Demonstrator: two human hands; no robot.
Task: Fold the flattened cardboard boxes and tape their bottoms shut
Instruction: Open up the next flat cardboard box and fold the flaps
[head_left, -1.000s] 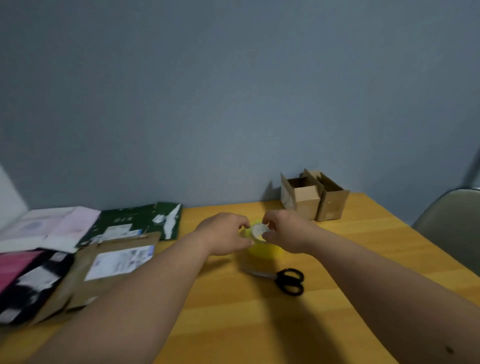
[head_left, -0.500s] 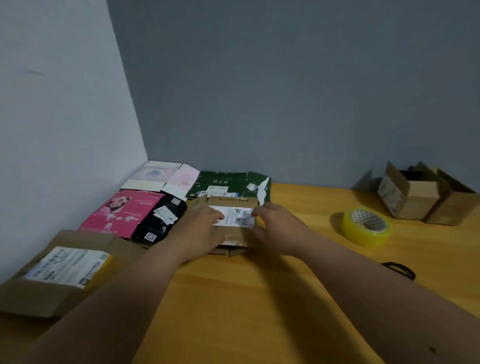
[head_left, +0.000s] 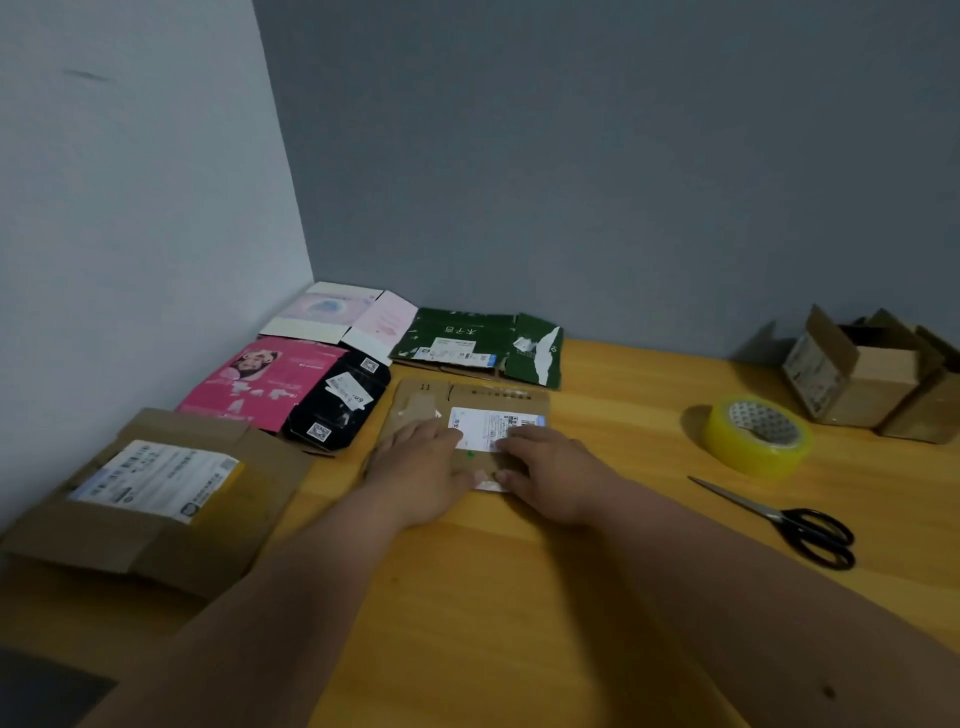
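A: What can't you make out?

B: Your left hand (head_left: 423, 470) and right hand (head_left: 553, 475) cover the near half of the flattened brown cardboard box with a white label (head_left: 470, 415); fingers lie flat on it, gripping nothing.

A: Around it?

B: Five other flattened boxes to your left, one yellow tape roll (head_left: 758, 435), one pair of black scissors (head_left: 795, 522), two folded brown boxes (head_left: 862, 382) cut off at right.
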